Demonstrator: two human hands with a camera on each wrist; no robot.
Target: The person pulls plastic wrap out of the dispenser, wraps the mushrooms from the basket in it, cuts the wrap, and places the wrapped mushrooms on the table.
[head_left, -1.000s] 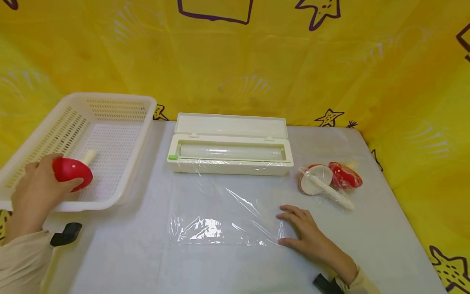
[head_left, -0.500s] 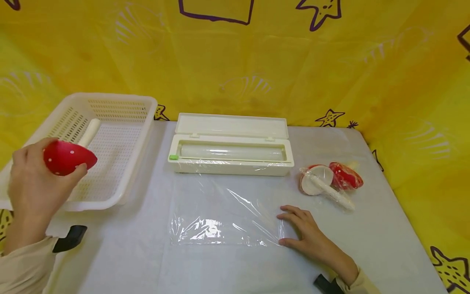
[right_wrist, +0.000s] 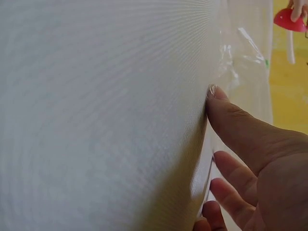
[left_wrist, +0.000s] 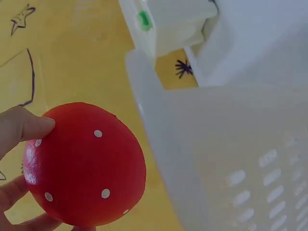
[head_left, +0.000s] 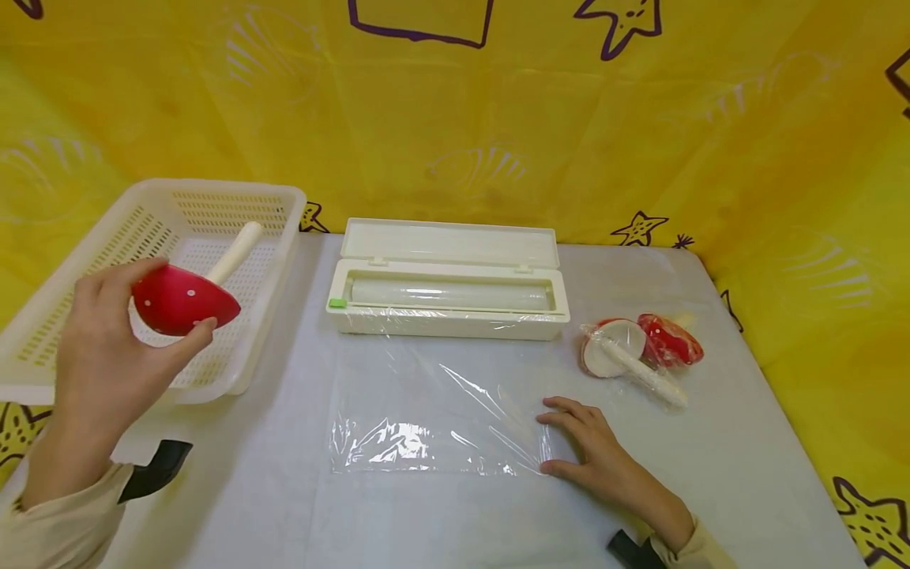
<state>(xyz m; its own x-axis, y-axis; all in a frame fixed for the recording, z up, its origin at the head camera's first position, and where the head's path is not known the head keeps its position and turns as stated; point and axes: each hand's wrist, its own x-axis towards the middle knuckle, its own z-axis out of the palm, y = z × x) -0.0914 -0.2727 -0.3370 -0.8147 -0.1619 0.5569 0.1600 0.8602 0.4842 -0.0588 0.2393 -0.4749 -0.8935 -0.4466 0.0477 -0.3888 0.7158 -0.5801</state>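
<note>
My left hand (head_left: 117, 359) grips a toy mushroom by its red, white-dotted cap (head_left: 186, 304). Its white stem (head_left: 236, 253) points up and to the right, over the near right part of the white basket (head_left: 284, 261). The left wrist view shows the cap (left_wrist: 91, 166) between the thumb and the fingers. On the table, my right hand (head_left: 593, 450) rests at the right edge of a sheet of clear plastic wrap (head_left: 434, 411), thumb and fingertips spread and touching it. The sheet runs out from the roll (head_left: 448, 294) in a cream wrap dispenser (head_left: 448, 325) with its lid raised.
Two toy mushrooms in plastic wrap, a white-faced one (head_left: 614, 348) and a red one (head_left: 668, 340), lie at the right of the white-covered table (head_left: 398, 525). A yellow patterned cloth (head_left: 441, 118) hangs behind. A green slider (head_left: 337, 303) sits at the dispenser's left end.
My left hand has lifted the mushroom up out of the basket and carried it to the right, its stem turning into view. The right hand and the plastic wrap have stayed put.
</note>
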